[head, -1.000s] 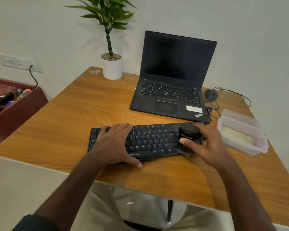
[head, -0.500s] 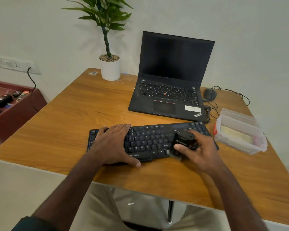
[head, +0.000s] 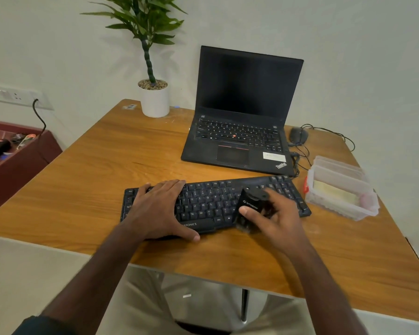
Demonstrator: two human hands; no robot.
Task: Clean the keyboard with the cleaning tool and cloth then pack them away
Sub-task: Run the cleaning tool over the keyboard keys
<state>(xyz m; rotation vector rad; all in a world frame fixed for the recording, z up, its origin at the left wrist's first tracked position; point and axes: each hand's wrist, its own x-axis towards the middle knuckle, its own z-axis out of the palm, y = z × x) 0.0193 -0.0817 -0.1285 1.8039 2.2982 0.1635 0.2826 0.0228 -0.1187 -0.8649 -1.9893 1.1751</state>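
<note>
**A:** Black plastic on honey-coloured wood: a person's right hand (head: 273, 216) grips the cleaning tool (head: 250, 209) over the near edge of the keyboard (head: 215, 204), right of centre, thumb wrapped across its front. Its lower end is blurred, so I cannot tell if bristles or a pad meet the keys.

**B:** And the left hand (head: 160, 209)?

**A:** Flat on the keyboard's left half, fingers straight and together, thumb reaching over the near edge onto the table (head: 107, 165). It presses; it holds nothing.

**B:** So the step is brushing the keys. How to do it well?

**A:** My judgement: keep that left palm down so the board does not skate on the smooth wood, and work the tool along the rows, not across, so grit leaves the gaps instead of dropping deeper. Light pressure, because keycaps can pop under a hard shove.

**B:** The covered side?

**A:** The keys under the left palm probably need a pass too, so the bracing hand will have to swap ends. The number pad at the far right looks unattended at this moment as well.

**B:** Where does the kit go afterwards?

**A:** Likely the clear plastic box (head: 339, 189) at the right of the table, just beside the keyboard's right end. A pale yellow cloth (head: 331, 193) lies inside it, untouched, so wiping and packing seem some way off.

**B:** Any hazards?

**A:** The open laptop (head: 242, 126) sits just beyond the keyboard; sweeping dust toward the near edge seems wiser.
</note>
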